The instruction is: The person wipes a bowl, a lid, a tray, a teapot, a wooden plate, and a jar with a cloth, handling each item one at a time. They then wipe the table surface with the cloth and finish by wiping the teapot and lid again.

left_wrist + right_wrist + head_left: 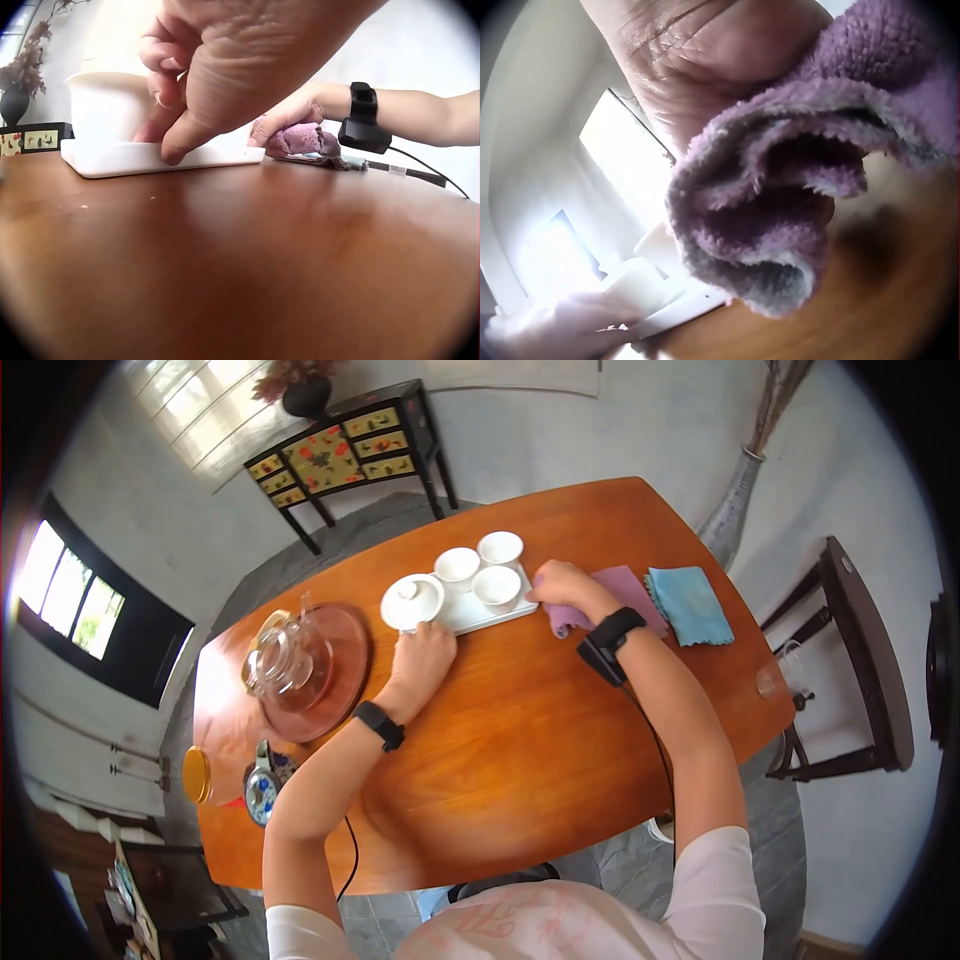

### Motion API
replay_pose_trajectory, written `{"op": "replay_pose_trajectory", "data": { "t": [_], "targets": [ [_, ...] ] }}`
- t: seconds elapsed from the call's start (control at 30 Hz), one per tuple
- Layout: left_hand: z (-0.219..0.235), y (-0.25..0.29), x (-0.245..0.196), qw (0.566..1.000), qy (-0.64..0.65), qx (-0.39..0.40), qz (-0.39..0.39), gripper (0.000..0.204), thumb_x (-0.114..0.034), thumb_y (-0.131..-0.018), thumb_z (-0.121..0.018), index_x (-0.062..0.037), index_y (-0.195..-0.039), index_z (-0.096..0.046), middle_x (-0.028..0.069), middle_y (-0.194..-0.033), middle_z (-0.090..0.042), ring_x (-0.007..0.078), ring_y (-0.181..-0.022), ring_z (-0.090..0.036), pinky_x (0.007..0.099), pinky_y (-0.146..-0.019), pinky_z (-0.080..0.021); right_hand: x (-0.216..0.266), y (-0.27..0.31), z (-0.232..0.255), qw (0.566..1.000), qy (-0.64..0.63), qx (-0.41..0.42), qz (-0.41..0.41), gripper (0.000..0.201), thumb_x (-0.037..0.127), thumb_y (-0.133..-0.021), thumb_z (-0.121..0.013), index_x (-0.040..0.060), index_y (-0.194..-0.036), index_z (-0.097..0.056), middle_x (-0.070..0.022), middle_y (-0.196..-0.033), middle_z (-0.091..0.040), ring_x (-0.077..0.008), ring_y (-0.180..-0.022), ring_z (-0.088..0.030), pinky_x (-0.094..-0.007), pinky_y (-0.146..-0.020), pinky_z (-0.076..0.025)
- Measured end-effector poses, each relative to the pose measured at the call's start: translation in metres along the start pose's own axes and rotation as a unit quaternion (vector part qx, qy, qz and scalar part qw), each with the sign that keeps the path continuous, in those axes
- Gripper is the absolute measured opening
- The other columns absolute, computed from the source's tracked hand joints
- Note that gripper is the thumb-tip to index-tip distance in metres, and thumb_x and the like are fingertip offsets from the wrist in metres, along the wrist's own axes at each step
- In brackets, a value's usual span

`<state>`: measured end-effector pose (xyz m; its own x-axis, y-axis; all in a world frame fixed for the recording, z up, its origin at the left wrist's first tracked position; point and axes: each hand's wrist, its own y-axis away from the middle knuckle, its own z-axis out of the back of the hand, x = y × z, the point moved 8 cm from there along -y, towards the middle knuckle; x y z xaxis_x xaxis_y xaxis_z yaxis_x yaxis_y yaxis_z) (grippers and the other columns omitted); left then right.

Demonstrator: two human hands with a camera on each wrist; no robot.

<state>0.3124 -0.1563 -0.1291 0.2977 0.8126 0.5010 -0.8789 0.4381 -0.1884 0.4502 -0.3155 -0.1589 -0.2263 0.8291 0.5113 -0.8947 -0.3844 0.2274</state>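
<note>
A white tray (485, 622) lies on the table with a lidded white bowl (412, 603) at its left end and three white cups, one of them the front cup (495, 589). My left hand (424, 660) pinches the tray's near rim beside the bowl, thumb on the outer wall and fingers inside. At the tray's right end, my right hand (568, 586) grips a bunched purple cloth (757, 202), its fingertips right at the tray's edge. The cloth covers most of those fingers in the right wrist view. Loose purple cloth trails under that wrist.
A folded teal cloth (690, 606) lies right of the purple one. On the left, a round brown tray (345, 660) bears a glass teapot (285, 660). Nearer stand a yellow-lidded jar (197, 775) and a blue-and-white piece (262, 795). A clear glass (782, 672) stands near the right edge.
</note>
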Motion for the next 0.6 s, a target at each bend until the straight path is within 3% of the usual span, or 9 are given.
{"op": "replay_pose_trajectory", "data": {
  "t": [0.1, 0.23, 0.6],
  "targets": [
    [-0.007, -0.002, -0.003, 1.000, 0.004, -0.017, -0.001, 0.007, -0.008, -0.075, -0.058, -0.0066, -0.077, -0.064, 0.0053, -0.076, -0.061, 0.0187, -0.073, -0.063, 0.0311, -0.056, -0.054, 0.020, 0.028, 0.016, 0.999, 0.013, -0.030, -0.042, 0.030, 0.017, -0.073, -0.058, 0.0025, -0.098, -0.066, -0.0224, -0.102, -0.063, -0.0369, -0.098, -0.061, -0.0436, -0.083, -0.049],
    [-0.003, -0.002, -0.001, 0.999, 0.031, -0.016, -0.008, 0.006, -0.007, -0.073, -0.059, -0.0058, -0.075, -0.064, 0.0054, -0.073, -0.061, 0.0185, -0.068, -0.064, 0.0309, -0.052, -0.053, 0.022, 0.023, 0.008, 0.998, 0.037, -0.022, -0.044, 0.030, 0.017, -0.075, -0.057, -0.0004, -0.098, -0.065, -0.0221, -0.105, -0.062, -0.0369, -0.097, -0.061, -0.0436, -0.081, -0.050],
    [0.029, 0.062, -0.033, 0.998, 0.047, -0.005, -0.030, 0.005, -0.004, -0.070, -0.060, -0.0026, -0.072, -0.064, 0.0066, -0.068, -0.057, 0.0193, -0.057, -0.063, 0.0299, -0.043, -0.049, 0.022, 0.074, -0.020, 0.999, 0.033, -0.003, -0.006, 0.028, 0.017, -0.072, -0.060, -0.0022, -0.092, -0.065, -0.0247, -0.090, -0.064, -0.0376, -0.087, -0.063, -0.0433, -0.075, -0.051]
  ]
}}
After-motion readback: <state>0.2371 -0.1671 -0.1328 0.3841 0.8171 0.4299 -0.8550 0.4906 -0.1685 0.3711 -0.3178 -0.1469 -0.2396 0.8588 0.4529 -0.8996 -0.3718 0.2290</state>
